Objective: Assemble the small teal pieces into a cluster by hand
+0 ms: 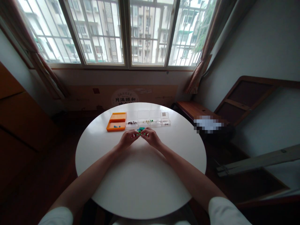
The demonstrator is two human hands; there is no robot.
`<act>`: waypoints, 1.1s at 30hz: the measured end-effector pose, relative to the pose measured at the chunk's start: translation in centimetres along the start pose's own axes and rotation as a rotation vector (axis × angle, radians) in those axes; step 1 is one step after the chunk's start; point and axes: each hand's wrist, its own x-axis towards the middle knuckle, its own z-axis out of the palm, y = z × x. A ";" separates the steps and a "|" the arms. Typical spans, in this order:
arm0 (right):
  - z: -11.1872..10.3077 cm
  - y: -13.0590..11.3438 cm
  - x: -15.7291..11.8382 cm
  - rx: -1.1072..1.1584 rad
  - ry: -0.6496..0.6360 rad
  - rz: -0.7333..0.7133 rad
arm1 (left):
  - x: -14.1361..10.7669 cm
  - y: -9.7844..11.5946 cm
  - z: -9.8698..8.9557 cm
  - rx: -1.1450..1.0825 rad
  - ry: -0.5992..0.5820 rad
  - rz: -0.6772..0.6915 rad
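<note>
a round white worktop [140, 181] has an orange box [118, 116] on it, with two parts. a few blue bits [116, 126] sit in the part of the orange box closer to the person. a row of clear trays [143, 114] starts just beside the orange box, on its right. dark bits [132, 123] lie in the tray nearest to the orange box. going farther right from the orange box, there are cream bits [147, 121] and then green bits [151, 121].

a little pile of green and blue pieces [141, 128] is on the worktop, to the right of the orange box and closer to the person. the left hand [127, 138] is nearer the orange box, and the right hand [152, 137] is farther right from it. both hands have bent fingers, and their tips come together at the near side of the pile. some green shows between the tips. it is too small to tell if the grip of either hand is closed on a piece.

well past the orange box, a big window [127, 34] has bars. far to the right of the orange box, a brown bench [193, 107] stands by the wall.
</note>
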 end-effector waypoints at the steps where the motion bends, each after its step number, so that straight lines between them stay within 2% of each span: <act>1: 0.0 0.0 0.0 -0.005 0.000 0.002 | 0.0 0.0 0.0 0.000 0.001 -0.001; 33: 0.0 -0.3 -0.1 0.008 -0.025 -0.034 | 0.0 0.2 0.0 0.015 0.033 -0.027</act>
